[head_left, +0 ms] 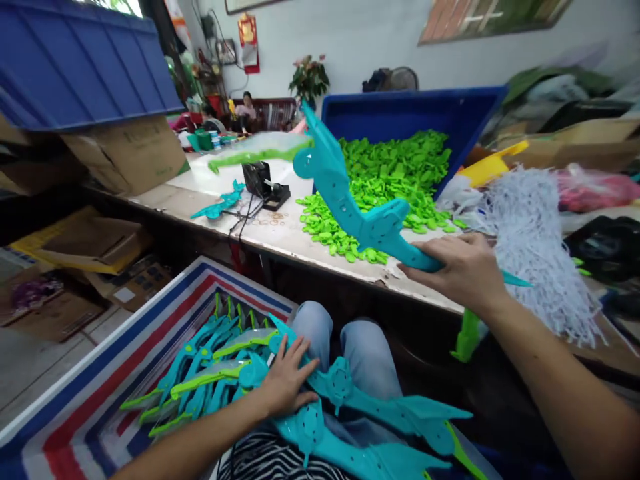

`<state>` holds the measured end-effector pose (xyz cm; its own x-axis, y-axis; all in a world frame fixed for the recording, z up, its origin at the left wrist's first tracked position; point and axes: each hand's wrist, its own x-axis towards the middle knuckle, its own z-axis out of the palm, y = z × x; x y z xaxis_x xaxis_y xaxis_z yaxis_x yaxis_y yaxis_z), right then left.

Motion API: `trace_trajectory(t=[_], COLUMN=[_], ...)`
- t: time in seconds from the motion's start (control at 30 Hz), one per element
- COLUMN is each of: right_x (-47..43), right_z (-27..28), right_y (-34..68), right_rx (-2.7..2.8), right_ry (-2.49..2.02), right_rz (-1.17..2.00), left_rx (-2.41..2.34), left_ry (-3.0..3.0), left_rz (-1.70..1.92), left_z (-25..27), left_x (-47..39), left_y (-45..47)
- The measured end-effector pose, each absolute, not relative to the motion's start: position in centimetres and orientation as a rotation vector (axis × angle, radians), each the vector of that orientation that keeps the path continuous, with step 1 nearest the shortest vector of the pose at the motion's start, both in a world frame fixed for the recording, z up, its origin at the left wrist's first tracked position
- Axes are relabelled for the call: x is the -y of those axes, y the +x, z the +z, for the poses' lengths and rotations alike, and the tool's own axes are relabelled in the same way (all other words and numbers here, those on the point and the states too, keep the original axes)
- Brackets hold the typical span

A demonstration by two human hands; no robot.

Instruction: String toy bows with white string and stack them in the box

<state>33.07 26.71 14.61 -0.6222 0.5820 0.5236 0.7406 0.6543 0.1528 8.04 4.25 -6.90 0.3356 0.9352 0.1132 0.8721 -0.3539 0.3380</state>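
Note:
My right hand [463, 270] is closed round the grip of a long turquoise plastic toy [333, 177], lifted in front of the table. A green-edged clear blade [260, 155] sticks out from its upper left end, and a green part [466, 337] shows below my wrist. My left hand [287, 380] lies with fingers spread across two similar turquoise toys, the upper toy [375, 397] and the lower toy [340, 443], on my lap. Its palm side is hidden. More such toys [200, 360] lie in rows in the striped-lined box beside my legs.
The box's striped lining [65, 407] fills the lower left. On the table [173, 200], a blue bin [400, 110] spills green plastic pieces [395, 167]. A black soldering stand [265, 187], another turquoise piece [220, 202] and white strings [530, 247] lie there too. A person [246, 110] sits far back.

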Motion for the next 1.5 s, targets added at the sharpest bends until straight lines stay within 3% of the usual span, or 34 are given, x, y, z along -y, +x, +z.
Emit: trace_trajectory(t=[0.4, 0.63, 0.97, 1.5], right_x=[-26.3, -24.5, -23.5, -24.7], right_z=[9.7, 6.7, 3.5, -3.5], right_y=[32.5, 29.7, 28.5, 28.7], right_rx=[2.618, 2.935, 3.029, 3.232], right_ry=[-0.872, -0.983, -0.774, -0.938], right_rz=[-0.406, -0.192, -0.030, 0.452], left_rx=[-1.487, -1.349, -1.134, -1.268], left_ry=[2.490, 2.439, 2.631, 2.629], left_rz=[0.471, 0.251, 0.069, 0.126], left_z=[-5.4, -4.7, -5.0, -5.4], left_x=[-2.2, 0.9, -0.7, -3.0], left_y=[9.0, 10.8, 13.7, 19.0])
